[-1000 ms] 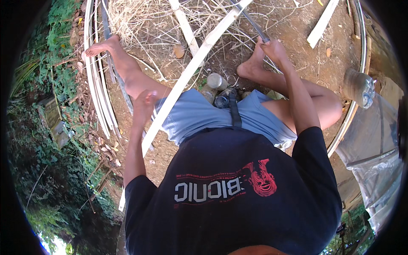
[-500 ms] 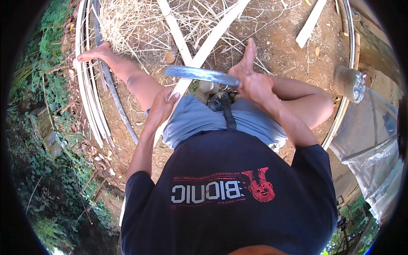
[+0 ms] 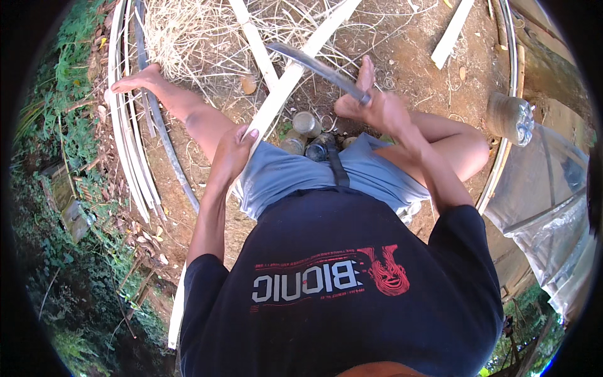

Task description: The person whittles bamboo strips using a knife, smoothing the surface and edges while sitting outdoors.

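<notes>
A long pale split-bamboo strip runs slantwise past my left thigh, and its lower end comes out beside my left sleeve. My left hand is closed around it near the thigh, thumb on top. In my right hand, fingers wrapped round the handle, is a machete. Its long blade angles up and left, crossing over the strip well ahead of my left hand. Whether the edge touches the strip I cannot tell. A second pale strip meets the first one on the ground.
Thin shavings are heaped at the far left. Several long strips and a dark pole lie along the left. Jars stand between my legs. On the right are a plastic jug, a short pale strip and clear sheeting.
The machete has swung forward along the strip, away from my left hand, and its blade now slants more steeply. My right hand has moved slightly forward and right. My left hand still grips the strip.
</notes>
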Available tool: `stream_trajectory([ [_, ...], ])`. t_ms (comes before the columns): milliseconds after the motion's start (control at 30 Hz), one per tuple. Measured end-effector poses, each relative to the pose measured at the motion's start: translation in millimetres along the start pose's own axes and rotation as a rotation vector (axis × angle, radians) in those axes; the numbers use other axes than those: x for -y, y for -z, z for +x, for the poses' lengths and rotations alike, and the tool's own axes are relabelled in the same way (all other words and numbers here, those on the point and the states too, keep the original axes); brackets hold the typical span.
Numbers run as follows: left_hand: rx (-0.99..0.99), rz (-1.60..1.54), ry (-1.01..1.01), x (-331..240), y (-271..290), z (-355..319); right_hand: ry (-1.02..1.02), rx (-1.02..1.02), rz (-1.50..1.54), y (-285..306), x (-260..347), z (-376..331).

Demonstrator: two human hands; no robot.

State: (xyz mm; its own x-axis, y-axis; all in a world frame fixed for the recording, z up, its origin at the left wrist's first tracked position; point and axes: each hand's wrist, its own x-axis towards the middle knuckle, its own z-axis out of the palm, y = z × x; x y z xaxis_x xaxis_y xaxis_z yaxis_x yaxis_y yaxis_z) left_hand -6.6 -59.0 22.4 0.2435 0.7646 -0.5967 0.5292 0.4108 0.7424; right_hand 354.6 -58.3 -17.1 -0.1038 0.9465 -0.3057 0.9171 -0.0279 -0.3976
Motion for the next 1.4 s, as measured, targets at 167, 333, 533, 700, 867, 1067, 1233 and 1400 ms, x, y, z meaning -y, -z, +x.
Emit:
stream_trajectory([
  [167, 0.086, -0.104, 0.251, -33.6, -3.0, -6.9, 0.023, 0.010, 0.026, 26.1, 22.1, -10.9],
  [333, 0.064, -0.150, 0.196, -33.1, -8.8, -0.8, -0.039, 0.009, 0.041, 2.7, 13.1, -10.7],
  [533, -0.067, -0.065, 0.183, -22.9, -22.2, -2.7, -0.130, 0.155, 0.120, 77.4, 63.1, -6.9],
  [700, -0.044, -0.053, 0.196, -34.3, -13.3, -0.3, 0.070, 0.026, -0.156, 4.1, 22.1, -14.3],
  [867, -0.076, -0.006, 0.205, -35.6, -22.2, -8.4, -0.147, 0.109, 0.001, 13.9, -5.8, 36.9],
  [1067, -0.084, 0.066, 0.190, -32.1, -15.6, -13.8, -0.076, 0.161, -0.110, 37.2, 28.3, 3.3],
  [1233, -0.091, 0.130, 0.142, -38.8, -22.9, 8.4, -0.161, 0.043, -0.014, 28.9, 18.3, -0.7],
  [1400, -0.105, 0.133, 0.194, -45.6, -25.0, -19.8, -0.128, 0.006, -0.077, 48.1, -10.3, 9.5],
])
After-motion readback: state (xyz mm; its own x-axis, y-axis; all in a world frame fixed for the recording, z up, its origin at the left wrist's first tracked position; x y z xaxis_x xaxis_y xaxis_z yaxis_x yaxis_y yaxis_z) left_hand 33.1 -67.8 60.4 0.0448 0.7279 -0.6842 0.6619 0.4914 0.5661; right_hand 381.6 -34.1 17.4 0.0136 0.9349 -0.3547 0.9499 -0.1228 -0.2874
